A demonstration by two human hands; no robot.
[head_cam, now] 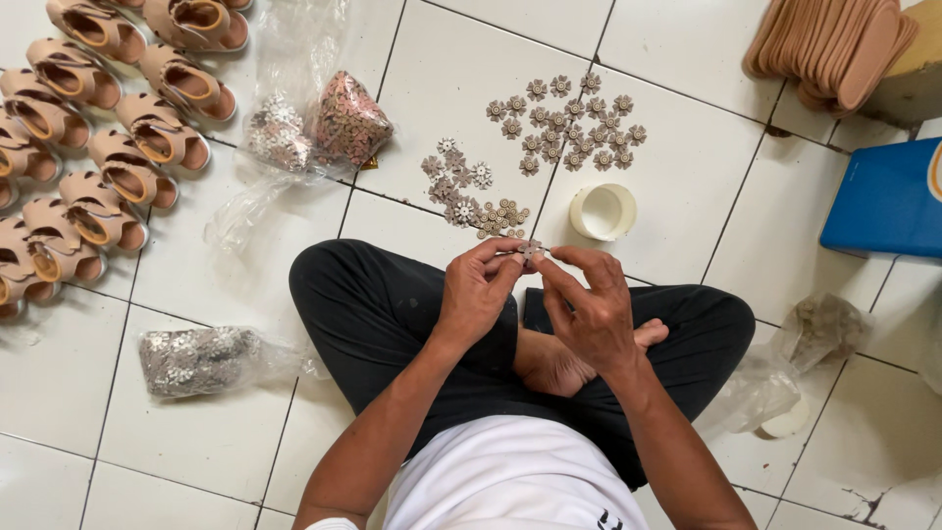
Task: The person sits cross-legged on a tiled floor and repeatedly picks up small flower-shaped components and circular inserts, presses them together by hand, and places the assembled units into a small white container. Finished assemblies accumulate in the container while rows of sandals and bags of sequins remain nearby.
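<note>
I sit cross-legged on a white tiled floor. My left hand and my right hand meet in front of my knees, and both pinch one small flower-shaped ornament between their fingertips. Just beyond my fingers lies a loose pile of small flower pieces. Farther out, several finished brown flowers are laid in a group. A small white round cup stands to the right of the loose pile.
Rows of tan sandals fill the left. Clear plastic bags of flower pieces lie at upper left and by my left knee. A stack of tan insoles and a blue box are at right.
</note>
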